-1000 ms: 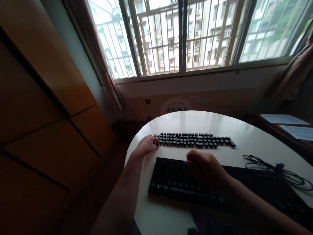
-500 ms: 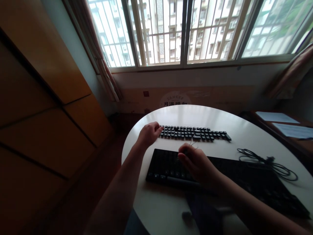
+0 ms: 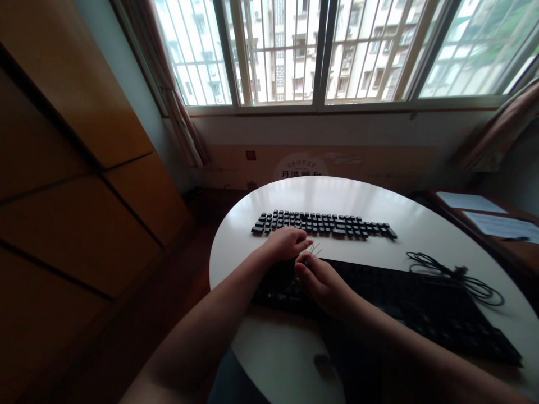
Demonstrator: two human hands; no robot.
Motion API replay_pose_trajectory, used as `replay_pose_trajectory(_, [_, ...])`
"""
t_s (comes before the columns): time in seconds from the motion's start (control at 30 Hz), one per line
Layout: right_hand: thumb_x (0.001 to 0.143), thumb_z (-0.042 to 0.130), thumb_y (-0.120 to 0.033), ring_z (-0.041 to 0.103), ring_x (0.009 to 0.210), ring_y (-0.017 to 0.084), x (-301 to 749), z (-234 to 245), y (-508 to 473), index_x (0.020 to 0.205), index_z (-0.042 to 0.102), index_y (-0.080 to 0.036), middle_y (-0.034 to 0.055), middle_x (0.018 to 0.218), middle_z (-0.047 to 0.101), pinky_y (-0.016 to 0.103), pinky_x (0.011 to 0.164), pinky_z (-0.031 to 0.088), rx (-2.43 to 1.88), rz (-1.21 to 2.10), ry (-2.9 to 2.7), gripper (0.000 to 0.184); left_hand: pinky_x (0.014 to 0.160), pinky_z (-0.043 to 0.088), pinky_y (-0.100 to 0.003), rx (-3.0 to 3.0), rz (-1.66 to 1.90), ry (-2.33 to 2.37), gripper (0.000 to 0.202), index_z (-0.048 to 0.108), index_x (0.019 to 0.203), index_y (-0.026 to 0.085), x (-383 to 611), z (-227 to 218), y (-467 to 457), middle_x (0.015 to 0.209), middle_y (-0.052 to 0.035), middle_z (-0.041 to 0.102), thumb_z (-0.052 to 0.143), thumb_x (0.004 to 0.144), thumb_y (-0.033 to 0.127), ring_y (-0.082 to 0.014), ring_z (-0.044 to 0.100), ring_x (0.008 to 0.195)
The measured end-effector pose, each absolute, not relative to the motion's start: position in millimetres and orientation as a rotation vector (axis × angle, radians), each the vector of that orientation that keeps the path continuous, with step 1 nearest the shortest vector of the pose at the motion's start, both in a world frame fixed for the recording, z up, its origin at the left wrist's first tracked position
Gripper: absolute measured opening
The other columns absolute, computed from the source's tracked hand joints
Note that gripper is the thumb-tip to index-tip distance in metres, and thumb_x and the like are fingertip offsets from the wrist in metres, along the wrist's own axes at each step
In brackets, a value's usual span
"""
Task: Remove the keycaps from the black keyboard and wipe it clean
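A black keyboard (image 3: pixel 404 303) lies across the round white table (image 3: pixel 337 196). Beyond it, loose black keycaps (image 3: pixel 324 223) are laid out in rows. My left hand (image 3: pixel 286 244) rests over the keyboard's upper left corner, fingers curled, and seems to pinch a small dark thing I cannot make out. My right hand (image 3: pixel 322 280) is closed on a thin wire keycap puller (image 3: pixel 314 249) whose prongs point up toward the left fingertips. The two hands almost touch.
A coiled black cable (image 3: pixel 455 278) lies on the table at the right. A small dark object (image 3: pixel 324 365) sits near the front edge. Wooden cabinets (image 3: pixel 84 168) stand at left, a barred window (image 3: pixel 320 50) behind, papers (image 3: pixel 484 210) on a side surface at right.
My left hand left the left end of the keycap rows and came back over the keyboard's upper left corner, meeting my right hand, which holds the wire puller. The view tilted down a little.
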State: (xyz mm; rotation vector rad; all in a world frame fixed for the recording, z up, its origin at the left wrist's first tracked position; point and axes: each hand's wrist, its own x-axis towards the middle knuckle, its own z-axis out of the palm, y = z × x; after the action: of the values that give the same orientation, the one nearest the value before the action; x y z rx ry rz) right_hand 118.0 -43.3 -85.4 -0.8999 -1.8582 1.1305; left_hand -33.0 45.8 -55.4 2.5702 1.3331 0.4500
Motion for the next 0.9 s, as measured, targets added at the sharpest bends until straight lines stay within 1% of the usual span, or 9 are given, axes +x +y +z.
replay_pose_trajectory(0.17, [0.102, 0.043, -0.042, 0.043, 0.051, 0.011, 118, -87, -44, 0.09, 0.049, -0.02, -0.0045, 0.061, 0.047, 0.022, 0.05, 0.033, -0.903, 1.143, -1.901, 0.025, 0.058, 0.03, -0.025, 2.545, 0.399, 1.271, 0.032, 0.063, 0.066, 0.019, -30, -62, 49, 0.065, 0.0004, 0.061, 0.057, 0.09, 0.039, -0.0138, 0.05, 0.062])
replay_pose_trajectory(0.3, [0.102, 0.042, -0.04, 0.044, 0.053, 0.012, 119, -83, -46, 0.09, 0.048, -0.02, -0.0036, 0.063, 0.049, 0.023, 0.052, 0.034, -0.896, 1.095, -1.956, 0.024, 0.056, 0.029, -0.026, 2.535, 0.386, 1.271, 0.033, 0.061, 0.062, 0.018, -29, -63, 48, 0.061, 0.0012, 0.058, 0.058, 0.089, 0.037, -0.0135, 0.047, 0.059])
replay_pose_trajectory(0.47, [0.1, 0.045, -0.034, 0.045, 0.056, 0.013, 119, -72, -53, 0.091, 0.049, -0.02, -0.002, 0.067, 0.052, 0.025, 0.057, 0.034, -0.921, 0.926, -2.161, 0.017, 0.055, 0.028, -0.027, 2.54, 0.383, 1.289, 0.033, 0.061, 0.061, 0.019, -30, -67, 50, 0.06, 0.0011, 0.058, 0.059, 0.088, 0.036, -0.0136, 0.048, 0.058])
replay_pose_trajectory(0.67, [0.097, 0.05, -0.029, 0.053, 0.062, 0.016, 113, -70, -58, 0.092, 0.05, -0.021, 0.0017, 0.075, 0.06, 0.026, 0.06, 0.034, -0.893, 0.786, -2.309, 0.01, 0.056, 0.028, -0.028, 2.545, 0.368, 1.314, 0.032, 0.062, 0.062, 0.02, -30, -68, 50, 0.064, -0.0006, 0.063, 0.058, 0.088, 0.038, -0.0157, 0.05, 0.06])
replay_pose_trajectory(0.8, [0.098, 0.048, -0.031, 0.053, 0.061, 0.017, 113, -74, -57, 0.093, 0.05, -0.02, 0.0021, 0.075, 0.06, 0.027, 0.059, 0.036, -0.854, 0.758, -2.26, 0.013, 0.055, 0.028, -0.028, 2.54, 0.363, 1.325, 0.033, 0.061, 0.061, 0.02, -30, -66, 49, 0.063, -0.0003, 0.061, 0.058, 0.088, 0.038, -0.0151, 0.049, 0.06])
replay_pose_trajectory(0.9, [0.1, 0.045, -0.036, 0.051, 0.058, 0.015, 115, -80, -55, 0.092, 0.049, -0.02, 0.0004, 0.07, 0.057, 0.026, 0.057, 0.036, -0.858, 0.798, -2.072, 0.018, 0.056, 0.028, -0.027, 2.532, 0.365, 1.332, 0.033, 0.06, 0.061, 0.02, -30, -64, 48, 0.062, 0.0004, 0.06, 0.057, 0.088, 0.037, -0.0145, 0.048, 0.059])
